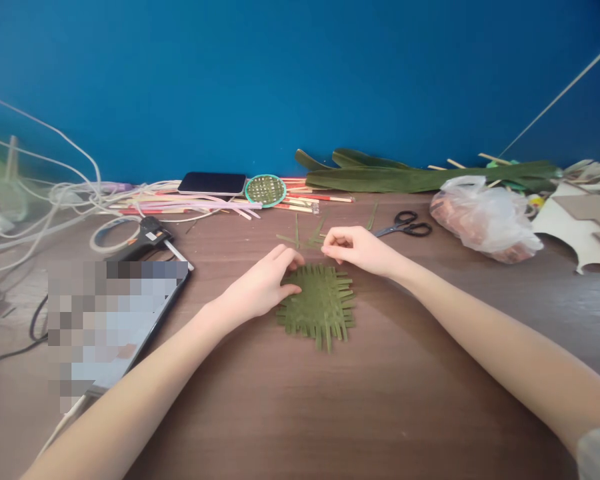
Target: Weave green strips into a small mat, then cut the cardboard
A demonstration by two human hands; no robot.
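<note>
A small square mat woven from green leaf strips [316, 300] lies flat on the table, with strip ends sticking out around its edges. My left hand [260, 283] rests at its upper left, thumb and index finger spread apart over the mat. Just above the top edge, my right hand [355, 248] has its thumb and fingertips pinched together; anything between them is too small to make out. Several loose leaf strips [297, 231] lie behind the hands. Black-handled scissors [405, 225] lie to the right, beyond my right hand.
A glue gun [147, 240], a tape roll [100, 235] and a tablet [125, 327] are at left among white cables [55, 200]. Along the blue wall lie a phone [213, 183], a round green-rimmed woven piece [266, 191], long leaves [380, 179] and a plastic bag [490, 217].
</note>
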